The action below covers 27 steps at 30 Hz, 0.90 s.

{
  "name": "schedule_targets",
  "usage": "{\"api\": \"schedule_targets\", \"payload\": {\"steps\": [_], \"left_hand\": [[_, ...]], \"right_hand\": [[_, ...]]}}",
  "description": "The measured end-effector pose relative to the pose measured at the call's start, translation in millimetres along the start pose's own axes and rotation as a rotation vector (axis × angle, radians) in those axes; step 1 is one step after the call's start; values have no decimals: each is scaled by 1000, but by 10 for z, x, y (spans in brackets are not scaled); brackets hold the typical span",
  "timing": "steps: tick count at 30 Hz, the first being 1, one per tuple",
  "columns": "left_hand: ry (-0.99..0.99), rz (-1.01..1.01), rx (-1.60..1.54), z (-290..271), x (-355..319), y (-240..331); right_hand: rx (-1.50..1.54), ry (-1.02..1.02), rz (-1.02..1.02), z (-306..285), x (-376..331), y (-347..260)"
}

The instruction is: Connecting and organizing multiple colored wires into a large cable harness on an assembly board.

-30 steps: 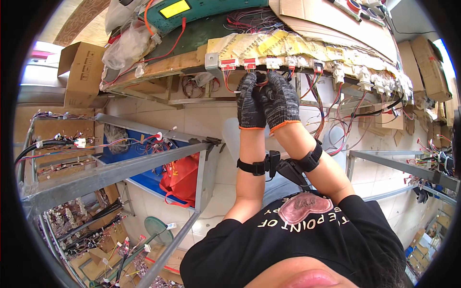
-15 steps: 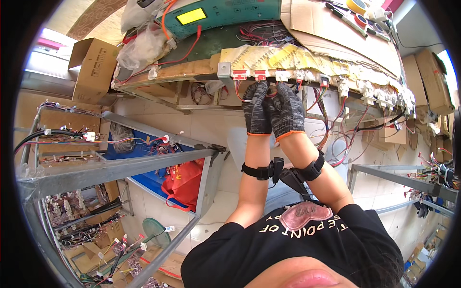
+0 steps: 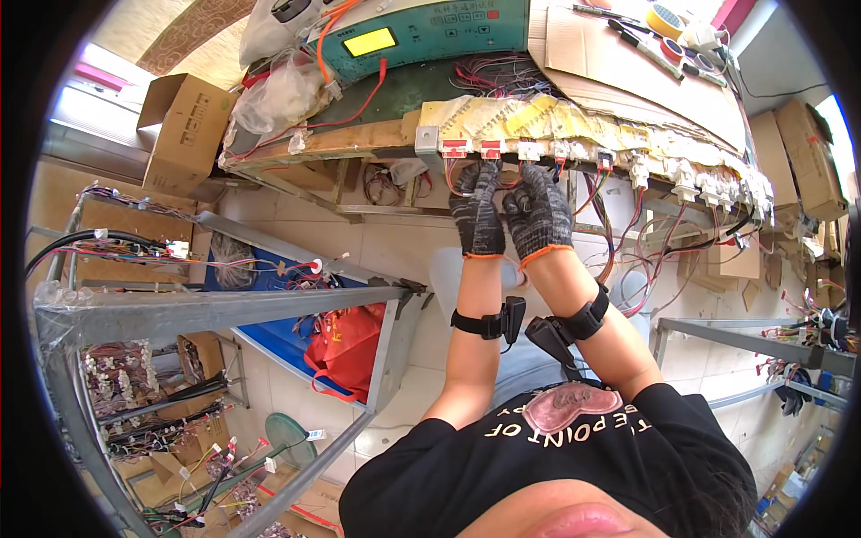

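Note:
My left hand (image 3: 478, 211) and my right hand (image 3: 540, 211) wear dark grey knit gloves with orange cuffs. Both are raised to the bench's front edge with curled fingers. The left fingertips are just below a red-and-white connector (image 3: 491, 150). My right fingertips are under a white connector (image 3: 529, 151), close to a smaller red one (image 3: 560, 152). Red wire (image 3: 511, 186) shows between the hands. The gloves hide what the fingers pinch. To the left, another red-and-white connector (image 3: 456, 149) has wires hanging from it.
A teal tester (image 3: 421, 40) with a lit yellow screen stands on the bench. More white connectors (image 3: 686, 186) and wire bundles hang along the edge to the right. A metal rack (image 3: 224, 308) is at the left, by a red bag (image 3: 348, 350). Cardboard (image 3: 628, 81) covers the bench's right side.
My hands have drawn slightly down from the connectors and a little apart, so a wider gap shows between them. The whole view has shifted slightly.

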<state>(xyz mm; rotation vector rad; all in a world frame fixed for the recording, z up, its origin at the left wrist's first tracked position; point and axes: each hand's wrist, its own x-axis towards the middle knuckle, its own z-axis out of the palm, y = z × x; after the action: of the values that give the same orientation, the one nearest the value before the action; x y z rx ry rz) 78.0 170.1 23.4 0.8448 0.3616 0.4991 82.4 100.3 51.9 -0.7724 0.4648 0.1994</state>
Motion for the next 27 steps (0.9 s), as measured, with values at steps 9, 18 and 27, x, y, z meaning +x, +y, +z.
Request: {"api": "schedule_targets", "payload": {"steps": [9,18,27], "left_hand": [[366,162,126,-53,-416,-80],[19,423,817,170,-615,266],[-116,433,1100,116,-343,180]], "right_hand": [[193,146,144,99,-38,-110],[61,50,146,-7,33,-93],[-36,-114,124,-258,-33,-59]]}}
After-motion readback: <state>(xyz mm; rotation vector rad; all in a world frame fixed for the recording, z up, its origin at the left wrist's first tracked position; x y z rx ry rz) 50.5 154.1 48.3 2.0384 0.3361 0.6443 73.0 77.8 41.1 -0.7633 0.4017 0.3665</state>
